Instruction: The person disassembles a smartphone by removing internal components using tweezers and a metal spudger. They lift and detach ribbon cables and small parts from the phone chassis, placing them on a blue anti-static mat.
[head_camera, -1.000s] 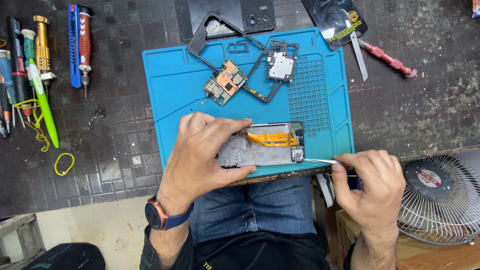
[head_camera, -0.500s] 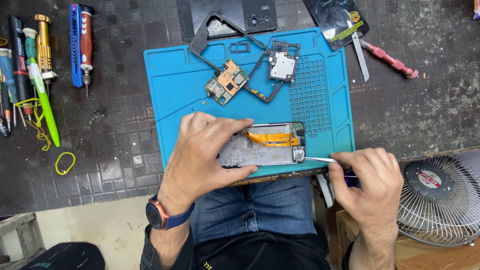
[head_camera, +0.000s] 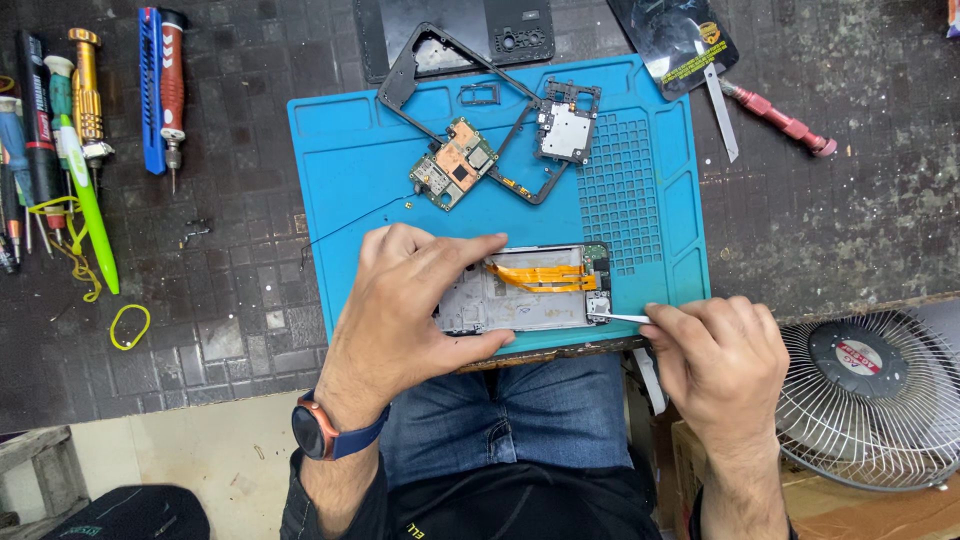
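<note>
An opened phone body (head_camera: 535, 300) with orange flex cables lies on the near edge of a blue repair mat (head_camera: 360, 170). My left hand (head_camera: 410, 305) grips the phone's left end, thumb at the bottom, fingers across the top. My right hand (head_camera: 722, 355) pinches thin metal tweezers (head_camera: 620, 317) whose tip touches the small part at the phone's lower right corner. A green and copper circuit board (head_camera: 455, 162) and a shielded black module (head_camera: 568, 125) rest farther up the mat beside a black phone frame (head_camera: 420, 55).
Screwdrivers and a blue cutter (head_camera: 150, 85) lie in a row at the far left, with a green pen (head_camera: 88, 190) and yellow rubber bands (head_camera: 130, 326). A red-handled blade tool (head_camera: 775, 115) sits at top right. A white fan (head_camera: 870, 395) stands at right below the bench edge.
Both hands hold nearly the same pose. The tweezers' tip has shifted very slightly at the phone's lower right corner.
</note>
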